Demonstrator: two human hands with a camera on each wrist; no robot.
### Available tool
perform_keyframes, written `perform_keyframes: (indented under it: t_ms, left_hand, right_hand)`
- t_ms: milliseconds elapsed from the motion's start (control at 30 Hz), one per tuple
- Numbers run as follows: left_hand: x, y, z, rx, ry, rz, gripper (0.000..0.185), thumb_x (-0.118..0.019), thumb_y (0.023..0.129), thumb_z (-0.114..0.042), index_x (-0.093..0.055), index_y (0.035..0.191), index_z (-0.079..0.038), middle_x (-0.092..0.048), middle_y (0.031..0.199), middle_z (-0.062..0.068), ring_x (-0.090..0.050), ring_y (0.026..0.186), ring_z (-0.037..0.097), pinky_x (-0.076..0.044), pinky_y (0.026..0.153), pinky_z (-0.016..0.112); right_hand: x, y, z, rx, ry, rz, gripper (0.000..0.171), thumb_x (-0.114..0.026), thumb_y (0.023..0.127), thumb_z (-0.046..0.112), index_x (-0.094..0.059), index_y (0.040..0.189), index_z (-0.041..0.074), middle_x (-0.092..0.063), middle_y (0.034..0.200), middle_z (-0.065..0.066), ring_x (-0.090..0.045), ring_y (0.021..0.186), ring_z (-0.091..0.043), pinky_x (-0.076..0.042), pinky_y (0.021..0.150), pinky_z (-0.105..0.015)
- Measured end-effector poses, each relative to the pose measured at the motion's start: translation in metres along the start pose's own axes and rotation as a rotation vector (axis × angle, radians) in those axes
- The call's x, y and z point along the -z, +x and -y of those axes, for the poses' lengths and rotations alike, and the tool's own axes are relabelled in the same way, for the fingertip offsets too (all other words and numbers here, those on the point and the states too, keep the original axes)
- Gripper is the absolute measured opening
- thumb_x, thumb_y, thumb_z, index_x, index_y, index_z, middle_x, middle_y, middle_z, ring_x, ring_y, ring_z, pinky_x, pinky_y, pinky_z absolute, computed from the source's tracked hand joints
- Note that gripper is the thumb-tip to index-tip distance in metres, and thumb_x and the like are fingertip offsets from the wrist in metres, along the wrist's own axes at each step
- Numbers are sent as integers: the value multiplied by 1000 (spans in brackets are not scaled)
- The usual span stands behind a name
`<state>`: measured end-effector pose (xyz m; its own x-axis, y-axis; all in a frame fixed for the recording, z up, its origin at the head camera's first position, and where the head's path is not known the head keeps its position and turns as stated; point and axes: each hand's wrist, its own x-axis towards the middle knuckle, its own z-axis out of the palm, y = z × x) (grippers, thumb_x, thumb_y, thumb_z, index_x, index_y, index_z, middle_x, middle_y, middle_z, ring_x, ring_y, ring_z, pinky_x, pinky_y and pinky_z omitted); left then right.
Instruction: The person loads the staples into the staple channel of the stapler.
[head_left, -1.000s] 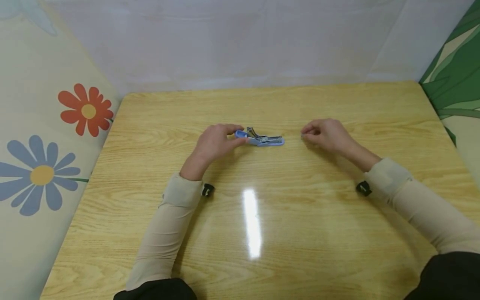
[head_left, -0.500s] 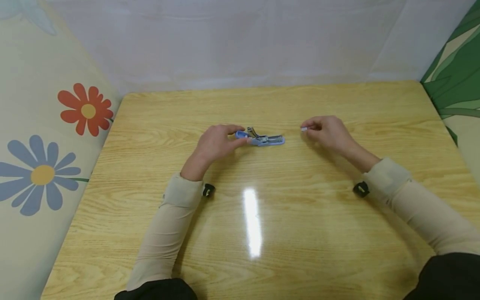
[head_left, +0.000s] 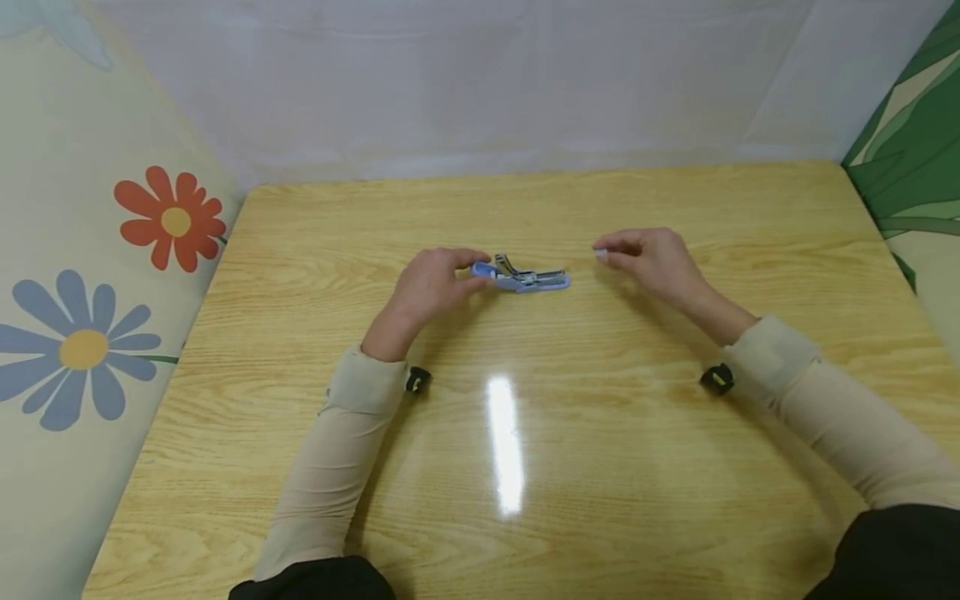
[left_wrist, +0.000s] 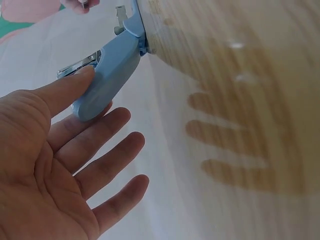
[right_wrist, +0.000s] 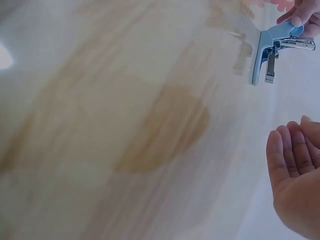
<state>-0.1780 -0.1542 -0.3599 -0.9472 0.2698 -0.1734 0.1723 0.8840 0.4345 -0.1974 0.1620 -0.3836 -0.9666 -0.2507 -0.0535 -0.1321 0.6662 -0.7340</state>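
A small blue stapler [head_left: 534, 281] lies open on the wooden table [head_left: 525, 467], its metal staple channel exposed. My left hand [head_left: 480, 268] pinches the stapler's blue lid end between thumb and forefinger. In the left wrist view one finger lies along the blue lid [left_wrist: 107, 77] while the other fingers hang loose below it. To the right of the stapler, a short way off and just above the table, my right hand [head_left: 602, 252] pinches a small pale strip [head_left: 600, 255] that looks like staples. The right wrist view shows the stapler [right_wrist: 272, 45] ahead and curled fingers [right_wrist: 292, 147].
A flower-print cloth [head_left: 90, 333] walls the left side, a green leaf-print cloth [head_left: 915, 150] the right, and a white sheet [head_left: 487, 83] the back. A light glare [head_left: 504, 442] sits on the tabletop near me. Small black wrist cameras [head_left: 417, 380] ride under both sleeves.
My right hand has lifted slightly and drifted left toward the stapler with the pale strip pinched. The left hand and stapler have stayed put.
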Motion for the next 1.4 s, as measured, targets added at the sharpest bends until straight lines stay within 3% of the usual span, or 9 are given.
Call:
perform_keyframes:
  t_ms: [500, 1100, 1300, 1400]
  left_hand:
    - [-1, 0, 2, -1, -4, 0, 42, -62, 95, -44, -63, 132, -25, -63, 136, 5, -59, 123, 27, -49, 97, 45]
    - [1, -1, 2, -6, 1, 4, 41, -62, 94, -43, -64, 131, -25, -67, 130, 3, -66, 105, 22, -48, 79, 37]
    - [2, -2, 1, -8, -1, 20, 43, -62, 94, -44, -63, 132, -24, -67, 130, 3, -64, 113, 24, -50, 88, 40]
    - [2, -3, 1, -1, -5, 26, 43, -62, 95, -44, -63, 133, -24, -66, 131, 3, -64, 112, 24, -50, 86, 40]
  right_hand:
    - [-7, 3, 15, 15, 49, 22, 30, -65, 94, 32, -71, 119, 17, -69, 126, -7, -65, 113, -22, -53, 94, -40]
    - [-23, 7, 28, 24, 136, 48, 26, -69, 92, 26, -72, 117, 18, -71, 121, -5, -68, 107, -18, -56, 89, -33]
    - [-28, 9, 29, 21, 120, 64, 26, -67, 93, 27, -72, 118, 19, -72, 120, -4, -69, 106, -17, -56, 87, -34]
    - [-30, 10, 31, 24, 106, 72, 26, -67, 94, 27, -72, 118, 20, -71, 121, -3, -69, 105, -17, -56, 87, -34]
